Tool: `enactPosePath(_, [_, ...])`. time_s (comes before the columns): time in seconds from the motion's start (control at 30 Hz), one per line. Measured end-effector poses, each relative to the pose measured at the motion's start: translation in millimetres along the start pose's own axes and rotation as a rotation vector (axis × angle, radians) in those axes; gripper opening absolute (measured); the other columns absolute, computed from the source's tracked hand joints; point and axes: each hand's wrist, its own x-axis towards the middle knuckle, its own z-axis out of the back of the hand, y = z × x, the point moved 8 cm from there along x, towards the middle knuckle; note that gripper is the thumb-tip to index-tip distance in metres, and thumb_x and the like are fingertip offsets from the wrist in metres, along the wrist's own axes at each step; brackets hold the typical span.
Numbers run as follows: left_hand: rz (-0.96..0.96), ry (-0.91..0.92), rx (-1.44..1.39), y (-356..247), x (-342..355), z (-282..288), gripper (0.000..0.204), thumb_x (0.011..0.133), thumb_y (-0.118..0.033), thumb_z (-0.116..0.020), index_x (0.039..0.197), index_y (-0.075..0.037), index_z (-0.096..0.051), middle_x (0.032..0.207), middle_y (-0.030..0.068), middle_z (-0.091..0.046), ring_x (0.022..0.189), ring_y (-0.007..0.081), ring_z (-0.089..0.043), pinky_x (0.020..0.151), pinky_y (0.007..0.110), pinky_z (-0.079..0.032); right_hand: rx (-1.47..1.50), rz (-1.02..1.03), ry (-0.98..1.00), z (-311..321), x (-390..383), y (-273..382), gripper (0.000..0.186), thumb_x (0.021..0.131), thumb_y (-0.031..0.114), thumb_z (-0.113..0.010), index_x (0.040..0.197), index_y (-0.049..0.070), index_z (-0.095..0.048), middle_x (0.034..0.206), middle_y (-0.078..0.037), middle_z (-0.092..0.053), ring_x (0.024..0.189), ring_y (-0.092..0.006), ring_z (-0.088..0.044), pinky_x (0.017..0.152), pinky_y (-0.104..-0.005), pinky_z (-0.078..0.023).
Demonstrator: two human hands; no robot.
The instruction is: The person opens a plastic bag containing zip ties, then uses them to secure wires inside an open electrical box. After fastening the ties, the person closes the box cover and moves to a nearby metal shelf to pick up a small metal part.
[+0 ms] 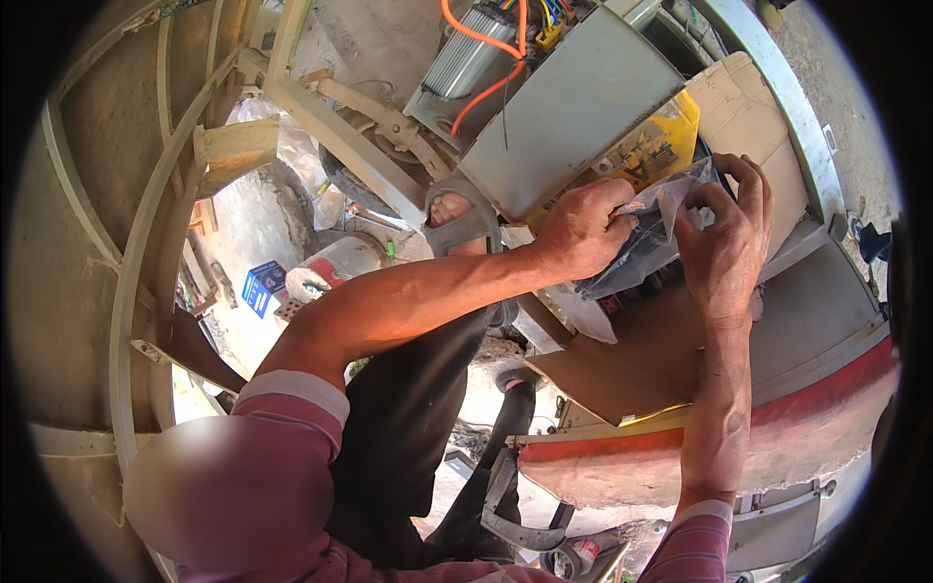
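My left hand (585,229) is closed, its thumb and fingers pinching one side of a clear plastic bag (637,260). With fingers bent, my right hand (724,236) grips the bag's other side near its upper edge. Something dark shows through the plastic; I cannot make out what it is. The bag is held above an open cardboard box (632,355), whose brown flaps stand out around it. A yellow panel with dark print (671,136) lies just beyond my hands.
A grey metal cover (573,107) stands beyond, beside a finned metal unit (476,49) with orange cable (486,97). Metal framing (126,291) curves along the left. My sandalled foot (457,214) rests by a beam. A blue-and-white box (264,288) and a white bucket (340,260) lie below left.
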Motion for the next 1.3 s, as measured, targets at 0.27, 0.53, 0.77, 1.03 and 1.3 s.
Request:
enactPosePath(0.27, [0.052,-0.006,-0.035,-0.7,0.7,6.5,0.015,0.090,-0.005,-0.073,0.098,0.000,-0.061,0.085,0.0181,-0.061,0.075,0.0349,-0.062,0.069,0.045,-0.049,0.168,0.059,-0.025,2.9,-0.7,9.9,0.019,0.076,0.013,-0.088,0.089,0.006,-0.077,0.139,-0.012,-0.061,0.138,-0.0379,-0.052,0.114,-0.0503,-0.043])
enactPosePath(0.53, [0.048,0.025,0.001,1.9,-0.6,1.0,0.012,0.091,-0.007,-0.070,0.099,-0.001,-0.063,0.085,0.0182,-0.064,0.075,0.0345,-0.064,0.070,0.044,-0.050,-0.015,-0.016,0.072,-7.1,-1.6,-8.9,0.015,0.077,0.010,-0.081,0.077,0.002,-0.069,0.135,-0.005,-0.066,0.136,-0.0342,-0.054,0.111,-0.0485,-0.046])
enactPosePath(0.77, [0.062,0.020,-0.034,2.6,3.3,1.0,0.011,0.092,-0.006,-0.069,0.100,0.000,-0.064,0.086,0.0176,-0.065,0.074,0.0337,-0.064,0.070,0.043,-0.050,0.084,-0.007,0.012,-2.0,4.5,-10.0,0.010,0.077,0.000,-0.075,0.085,0.003,-0.071,0.140,-0.009,-0.063,0.135,-0.0350,-0.055,0.112,-0.0487,-0.046])
enactPosePath(1.03, [-0.020,0.004,-0.057,-6.3,7.2,3.2,0.013,0.091,-0.005,-0.071,0.098,0.000,-0.062,0.085,0.0164,-0.062,0.075,0.0345,-0.062,0.070,0.043,-0.049,-0.006,0.018,0.076,-7.1,-1.3,-3.5,0.023,0.080,0.003,-0.080,0.102,0.006,-0.080,0.149,-0.010,-0.058,0.146,-0.0372,-0.046,0.119,-0.0494,-0.041])
enactPosePath(1.3, [-0.133,0.031,-0.060,-12.9,9.3,3.3,0.011,0.091,-0.002,-0.070,0.097,0.000,-0.060,0.085,0.0152,-0.060,0.076,0.0351,-0.061,0.069,0.044,-0.048,0.108,0.022,0.175,-17.9,-1.2,-9.3,0.025,0.078,0.004,-0.083,0.103,0.003,-0.080,0.151,-0.015,-0.056,0.145,-0.0393,-0.046,0.119,-0.0492,-0.041])
